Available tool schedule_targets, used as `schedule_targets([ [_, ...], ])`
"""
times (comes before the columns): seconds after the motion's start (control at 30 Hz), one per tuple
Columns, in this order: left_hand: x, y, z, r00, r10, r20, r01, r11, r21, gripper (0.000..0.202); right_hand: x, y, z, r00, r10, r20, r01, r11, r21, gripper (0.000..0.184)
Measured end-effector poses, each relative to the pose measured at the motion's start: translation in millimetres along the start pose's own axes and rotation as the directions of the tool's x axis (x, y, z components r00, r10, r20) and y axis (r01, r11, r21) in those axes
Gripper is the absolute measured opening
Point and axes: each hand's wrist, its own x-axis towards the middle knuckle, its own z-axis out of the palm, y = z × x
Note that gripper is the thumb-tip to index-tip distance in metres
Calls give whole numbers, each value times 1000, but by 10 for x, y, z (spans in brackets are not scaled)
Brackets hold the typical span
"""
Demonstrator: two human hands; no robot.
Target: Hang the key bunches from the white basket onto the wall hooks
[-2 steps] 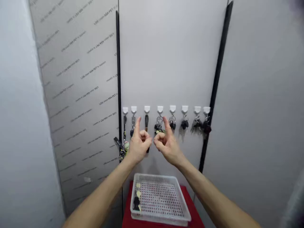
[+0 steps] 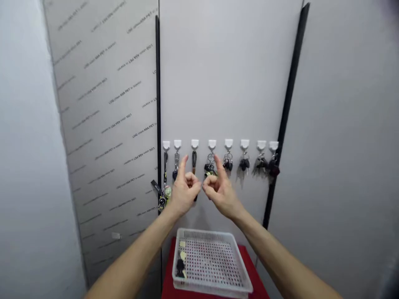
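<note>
My left hand (image 2: 184,192) and my right hand (image 2: 220,192) are raised side by side, their pinched tips close together. Each has thumb and finger curled into a ring, with a finger pointing up and nothing held. Behind them, several bunches of keys hang from white hooks (image 2: 212,144) on the wall. A dark strap (image 2: 194,157) is partly covered by my left hand. Near my right fingertip hangs a key ring with keys (image 2: 209,167), its lower part hidden. Further right are more black-headed keys (image 2: 244,163).
Below my hands, a white perforated plastic basket (image 2: 213,289) rests on a red surface (image 2: 256,270). Pale pieces (image 2: 183,255) and a black item (image 2: 180,265) lie along its left side. Black vertical strips (image 2: 158,83) edge the wall panel. A keychain bunch (image 2: 162,201) hangs low at left.
The view has shifted slightly, so the hooks, keys and basket sit a little further right. My hands keep the same pose.
</note>
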Motion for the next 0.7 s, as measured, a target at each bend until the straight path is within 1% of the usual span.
schedule_targets([
  [0.07, 32, -101, -72, 993, -19, -113, 26, 998, 56, 62, 24, 111, 0, 998, 61, -31, -63, 996, -62, 64],
  [0.1, 58, -174, -137, 977, -28, -212, 50, 994, 101, 59, 46, 181, -1, 992, 107, -67, -114, 987, -110, 59],
  [0.13, 89, -260, -218, 945, -30, -326, 85, 984, 156, 56, 74, 255, 0, 982, 150, -119, -168, 973, -160, 54],
  [0.17, 123, -353, -306, 902, -28, -431, 132, 968, 215, 54, 109, 328, 6, 967, 181, -177, -216, 955, -202, 50],
  [0.2, 158, -449, -391, 858, -27, -514, 189, 945, 266, 53, 150, 396, 19, 952, 200, -230, -253, 940, -230, 46],
  [0.23, 189, -540, -464, 828, -40, -559, 250, 919, 304, 52, 195, 454, 42, 941, 208, -266, -275, 930, -246, 45],
  [0.27, 215, -622, -516, 820, -71, -568, 307, 892, 332, 52, 243, 499, 76, 936, 209, -284, -284, 924, -255, 44],
  [0.33, 244, -745, -545, 840, -173, -515, 403, 833, 379, 52, 338, 560, 182, 934, 201, -294, -286, 916, -281, 42],
  [0.4, 250, -809, -483, 848, -263, -460, 475, 762, 441, 48, 419, 598, 315, 932, 187, -311, -291, 897, -334, 38],
  [0.43, 251, -822, -434, 848, -283, -449, 492, 736, 465, 44, 451, 616, 380, 929, 186, -321, -302, 882, -362, 34],
  [0.47, 253, -824, -384, 851, -283, -442, 490, 730, 477, 39, 476, 635, 436, 926, 192, -326, -316, 868, -383, 29],
  [0.5, 259, -815, -340, 861, -272, -429, 471, 746, 472, 32, 498, 653, 478, 923, 204, -327, -329, 860, -391, 25],
  [0.53, 273, -793, -308, 875, -263, -407, 441, 779, 446, 25, 518, 666, 501, 919, 216, -329, -339, 859, -383, 24],
  [0.6, 328, -705, -292, 898, -263, -354, 383, 862, 332, 12, 570, 660, 488, 916, 210, -341, -327, 885, -331, 28],
  [0.63, 373, -635, -309, 903, -266, -337, 360, 897, 257, 8, 609, 633, 455, 916, 185, -356, -298, 908, -296, 29],
  [0.7, 491, -444, -378, 906, -250, -342, 302, 947, 107, 7, 721, 523, 356, 916, 110, -386, -210, 951, -227, 27],
])
